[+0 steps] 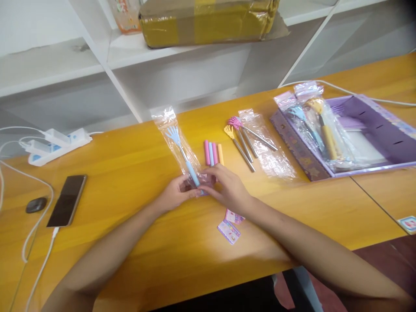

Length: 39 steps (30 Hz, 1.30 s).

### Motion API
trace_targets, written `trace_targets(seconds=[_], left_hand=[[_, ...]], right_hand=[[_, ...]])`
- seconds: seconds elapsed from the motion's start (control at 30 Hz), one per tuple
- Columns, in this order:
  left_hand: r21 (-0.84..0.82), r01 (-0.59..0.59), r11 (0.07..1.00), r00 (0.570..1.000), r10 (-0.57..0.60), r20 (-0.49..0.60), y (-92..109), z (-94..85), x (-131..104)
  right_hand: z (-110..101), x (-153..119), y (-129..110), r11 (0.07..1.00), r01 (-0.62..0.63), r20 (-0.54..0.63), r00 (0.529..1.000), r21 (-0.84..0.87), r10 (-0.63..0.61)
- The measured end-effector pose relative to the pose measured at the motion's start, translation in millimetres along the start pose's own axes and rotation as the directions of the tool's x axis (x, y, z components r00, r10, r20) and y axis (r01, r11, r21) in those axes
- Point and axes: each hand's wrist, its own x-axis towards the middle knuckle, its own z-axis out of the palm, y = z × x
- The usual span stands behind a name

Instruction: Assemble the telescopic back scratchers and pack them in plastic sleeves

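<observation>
A blue back scratcher point(183, 151), with a hand-shaped head and a metal rod, lies along a clear plastic bag point(165, 119). My left hand point(178, 190) pinches the near end of the bag at the scratcher's handle. From the other side my right hand point(229, 186) closes its fingers on the same end of the bag. Just beyond my right hand lie several pink, blue and orange handle tubes point(213, 151). Farther right are a yellow scratcher head on a rod point(239, 148) and pink scratcher heads point(235, 122) on rods. Small printed cards point(229, 231) lie nearer me.
At the right, a purple box point(313, 162) holds bagged scratchers, beside empty-looking clear bags point(274, 158). At the left are a phone point(67, 200) on a cable, a dark mouse-like object point(36, 205) and a power strip point(60, 145). A taped carton point(208, 24) sits on the shelf behind.
</observation>
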Motion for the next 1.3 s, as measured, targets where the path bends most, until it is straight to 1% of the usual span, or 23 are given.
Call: trace_targets(seconds=[0.07, 0.17, 0.27, 0.33, 0.4, 0.43, 0.47, 0.53, 0.6, 0.63, 0.67, 0.7, 0.73, 0.77, 0.8, 0.87, 0.9, 0.93, 0.97, 1.0, 1.1, 1.2, 1.3], left_hand=[[0.023, -0.012, 1.0, 1.0, 0.012, -0.006, 0, -2.1, 0], [0.037, -0.02, 0.999, 1.0, 0.02, -0.007, -1, -5.4, -1], [0.022, -0.009, 1.0, 1.0, 0.009, -0.003, -4, -5.6, -3], [-0.035, -0.021, 0.999, 0.997, 0.019, -0.072, -6, -4.9, -3], [-0.134, -0.069, 0.989, 0.976, 0.039, -0.213, -5, -5.1, -1], [-0.184, -0.1, 0.978, 0.956, 0.043, -0.291, -4, -5.9, 1], [-0.232, -0.121, 0.965, 0.933, 0.031, -0.36, -3, -7.0, 3], [-0.32, -0.135, 0.938, 0.886, -0.03, -0.463, 2, -9.5, 8], [-0.377, -0.123, 0.918, 0.848, -0.1, -0.521, 6, -10.8, 11], [-0.381, -0.115, 0.917, 0.837, -0.117, -0.534, 7, -10.6, 12], [-0.368, -0.11, 0.923, 0.832, -0.117, -0.542, 8, -9.8, 12], [-0.342, -0.108, 0.933, 0.83, -0.104, -0.548, 9, -8.6, 12], [-0.312, -0.105, 0.944, 0.831, -0.089, -0.549, 9, -7.1, 11], [-0.283, -0.101, 0.954, 0.833, -0.074, -0.548, 9, -5.5, 10], [-0.258, -0.099, 0.961, 0.835, -0.061, -0.547, 8, -4.0, 9], [-0.218, -0.1, 0.971, 0.844, -0.033, -0.536, 7, -1.8, 8], [-0.202, -0.101, 0.974, 0.852, -0.02, -0.524, 7, -1.1, 7], [-0.189, -0.104, 0.977, 0.86, -0.007, -0.511, 6, -0.7, 7], [-0.179, -0.105, 0.978, 0.867, 0.002, -0.498, 7, -0.3, 6], [-0.171, -0.102, 0.98, 0.875, 0.007, -0.483, 7, 0.0, 6], [-0.136, -0.095, 0.986, 0.898, 0.026, -0.439, 9, 1.1, 6], [-0.115, -0.13, 0.985, 0.897, 0.068, -0.437, 8, 1.9, 5], [-0.155, -0.133, 0.979, 0.903, 0.055, -0.425, 5, 1.1, 3]], right_hand=[[-1, 2, -3, 0.992, -0.117, 0.012, 0.993, 0.046, 0.116], [-1, 3, -8, 0.935, -0.301, 0.099, 0.953, 0.186, 0.287], [1, 4, -10, 0.877, -0.391, 0.172, 0.919, 0.279, 0.355], [0, 4, -11, 0.853, -0.42, 0.23, 0.904, 0.311, 0.361], [-2, 5, -15, 0.802, -0.472, 0.37, 0.865, 0.367, 0.339], [-4, 5, -18, 0.756, -0.515, 0.478, 0.823, 0.404, 0.306], [-6, 4, -22, 0.698, -0.571, 0.6, 0.76, 0.433, 0.25], [-11, 2, -32, 0.595, -0.68, 0.81, 0.581, 0.428, 0.081], [-14, -1, -40, 0.568, -0.735, 0.911, 0.405, 0.371, -0.07], [-15, -2, -43, 0.576, -0.738, 0.93, 0.348, 0.351, -0.121], [-16, -2, -45, 0.592, -0.731, 0.938, 0.312, 0.339, -0.152], [-16, -3, -44, 0.614, -0.716, 0.941, 0.298, 0.332, -0.162], [-17, -2, -43, 0.647, -0.687, 0.938, 0.316, 0.331, -0.144], [-18, -1, -40, 0.694, -0.638, 0.921, 0.378, 0.333, -0.095], [-19, 1, -35, 0.759, -0.562, 0.875, 0.483, 0.327, -0.019], [-22, 4, -24, 0.909, -0.352, 0.662, 0.739, 0.225, 0.122], [-23, 5, -18, 0.96, -0.246, 0.534, 0.834, 0.13, 0.141], [-24, 6, -11, 0.987, -0.159, 0.436, 0.89, 0.024, 0.133], [-25, 6, -5, 0.993, -0.087, 0.39, 0.914, -0.075, 0.11], [-25, 6, 0, 0.988, -0.029, 0.385, 0.919, -0.152, 0.086], [-22, 3, 8, 0.964, 0.063, 0.44, 0.896, -0.26, 0.06], [-16, 0, 10, 0.969, 0.054, 0.452, 0.89, -0.24, 0.062], [-13, -1, 8, 0.988, 0.003, 0.435, 0.898, -0.155, 0.066]])
